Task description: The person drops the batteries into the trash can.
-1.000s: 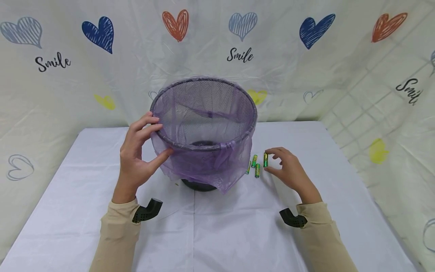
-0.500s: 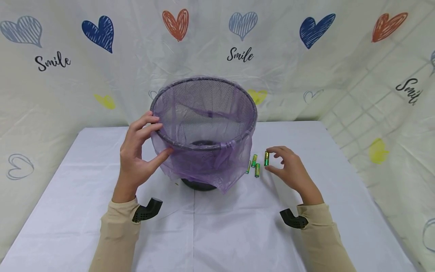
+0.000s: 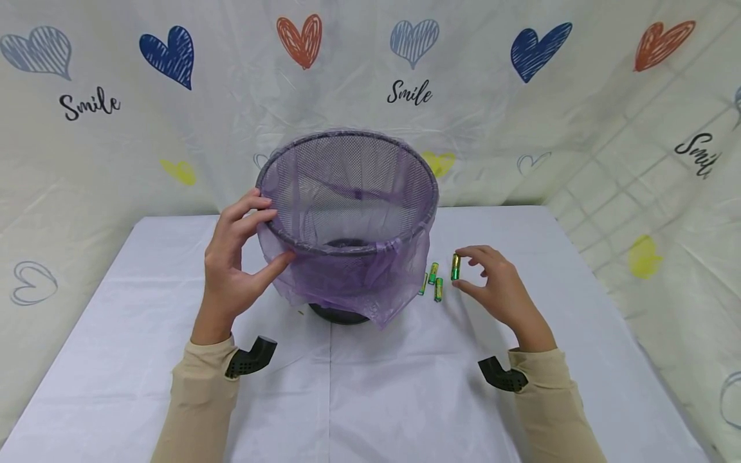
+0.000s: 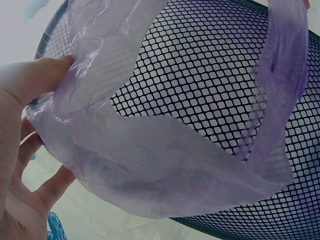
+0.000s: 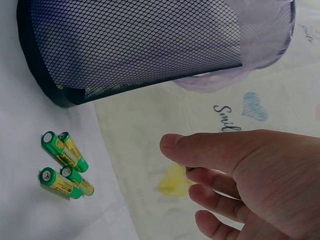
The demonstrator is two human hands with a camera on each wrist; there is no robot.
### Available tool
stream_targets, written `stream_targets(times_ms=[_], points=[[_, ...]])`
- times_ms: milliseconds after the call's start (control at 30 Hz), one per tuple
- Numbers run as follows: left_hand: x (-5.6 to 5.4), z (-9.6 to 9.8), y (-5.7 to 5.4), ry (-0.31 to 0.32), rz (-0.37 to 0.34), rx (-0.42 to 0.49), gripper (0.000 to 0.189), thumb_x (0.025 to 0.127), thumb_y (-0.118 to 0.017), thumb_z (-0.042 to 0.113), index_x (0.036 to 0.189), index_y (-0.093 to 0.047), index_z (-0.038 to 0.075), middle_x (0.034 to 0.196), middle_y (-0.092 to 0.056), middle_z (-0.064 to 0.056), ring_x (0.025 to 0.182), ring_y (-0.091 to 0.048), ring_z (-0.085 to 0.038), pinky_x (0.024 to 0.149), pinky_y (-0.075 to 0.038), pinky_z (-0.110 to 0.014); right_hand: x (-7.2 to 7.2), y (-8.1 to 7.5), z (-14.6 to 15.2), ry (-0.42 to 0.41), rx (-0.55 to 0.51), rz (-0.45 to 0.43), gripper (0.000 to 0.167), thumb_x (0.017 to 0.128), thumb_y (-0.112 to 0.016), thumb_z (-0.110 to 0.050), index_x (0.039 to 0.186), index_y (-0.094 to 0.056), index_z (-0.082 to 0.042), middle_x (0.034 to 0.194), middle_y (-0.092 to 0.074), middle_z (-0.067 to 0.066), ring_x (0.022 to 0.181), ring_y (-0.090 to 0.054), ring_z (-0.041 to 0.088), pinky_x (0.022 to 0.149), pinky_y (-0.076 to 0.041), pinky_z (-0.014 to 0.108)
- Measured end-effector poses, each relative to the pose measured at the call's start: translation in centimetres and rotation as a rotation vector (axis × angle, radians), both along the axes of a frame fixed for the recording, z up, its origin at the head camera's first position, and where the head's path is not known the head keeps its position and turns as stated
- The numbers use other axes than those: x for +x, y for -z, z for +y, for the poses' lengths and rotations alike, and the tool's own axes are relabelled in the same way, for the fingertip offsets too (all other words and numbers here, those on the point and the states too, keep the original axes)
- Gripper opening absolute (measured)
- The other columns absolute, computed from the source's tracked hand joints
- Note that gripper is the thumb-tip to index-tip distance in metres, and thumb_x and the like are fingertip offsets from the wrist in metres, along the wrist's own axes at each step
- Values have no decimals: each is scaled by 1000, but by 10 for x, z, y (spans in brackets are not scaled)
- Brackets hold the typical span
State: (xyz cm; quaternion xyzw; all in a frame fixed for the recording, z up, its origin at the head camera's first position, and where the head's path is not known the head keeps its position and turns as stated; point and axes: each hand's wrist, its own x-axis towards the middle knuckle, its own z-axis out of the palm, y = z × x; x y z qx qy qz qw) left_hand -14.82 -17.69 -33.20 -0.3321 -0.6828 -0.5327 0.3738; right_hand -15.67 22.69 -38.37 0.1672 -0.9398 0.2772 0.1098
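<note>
A black wire-mesh waste bin [image 3: 338, 316] stands on the table, lined with a thin purple plastic bag [image 3: 341, 280] folded over its rim. My left hand [image 3: 228, 276] grips the rim at the left side, thumb outside on the bag and fingertips over the edge. In the left wrist view the thumb [image 4: 42, 75] presses on the loose film. To the right of the bin, my right hand [image 3: 500, 292] pinches a green and gold battery [image 3: 456, 267] upright between thumb and fingertips. The right wrist view shows the thumb hiding most of that battery.
Several more batteries [image 5: 62, 182] lie close together on the white tablecloth [image 3: 393, 392], between the bin and my right hand. Behind the table hangs a pale curtain [image 3: 347, 96] printed with hearts. A black wrist device [image 3: 502, 376] sits on each sleeve.
My right hand has risen slightly and drifted a little right with the battery, farther from the others. The left hand and the bin have stayed put.
</note>
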Motion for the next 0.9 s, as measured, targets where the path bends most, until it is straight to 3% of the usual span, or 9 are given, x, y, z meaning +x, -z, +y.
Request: stream_targets(times_ms=[900], points=[[0, 0, 0, -9, 1, -1, 54, 77, -82, 19, 112, -60, -16, 123, -53, -31, 134, -43, -42, 103, -51, -29, 16, -34, -5, -23, -32, 172, 55, 71, -84, -4, 122, -63, -8, 121, -62, 6, 96, -55, 18, 71, -49, 28]])
